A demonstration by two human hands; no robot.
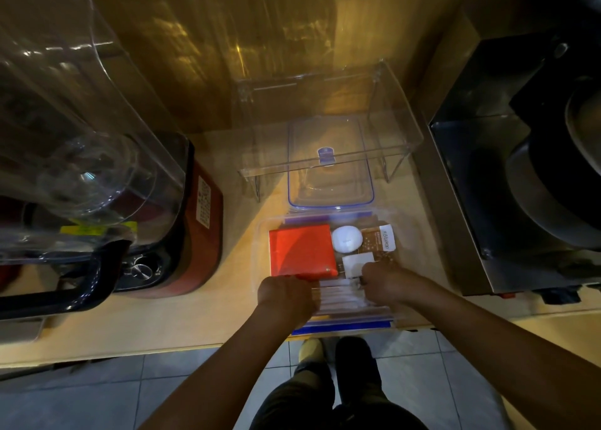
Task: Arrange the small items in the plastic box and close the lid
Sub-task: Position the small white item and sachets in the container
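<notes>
Left hand (285,294) is inside the near half of the clear plastic box with blue clip edges (341,324), fingers curled down at the near edge of the flat orange-red square packet (300,250) — touching it, though whether it actually grips can't be told. Right hand (388,283) is at its 3 o'clock, fingers bunched together on the clear wrapped white pieces (341,294) lying between the two hands; grip not readable either.

Just past the right hand, at 12 o'clock: small white square item (356,263). Beyond that, white rounded oval case (346,239), and at its 3 o'clock a brown patterned sachet with a white label (382,239). All inside the box, orange packet filling the left side.

Box sits at the front edge of the light wooden counter (227,315). Its clear lid with blue rim and blue tab (328,169) lies off — at 12 o'clock from the box, under a clear acrylic riser shelf (400,130).

At 9 o'clock: red-based blender with clear jug (97,175). At 3 o'clock: dark metal appliance (520,185).
</notes>
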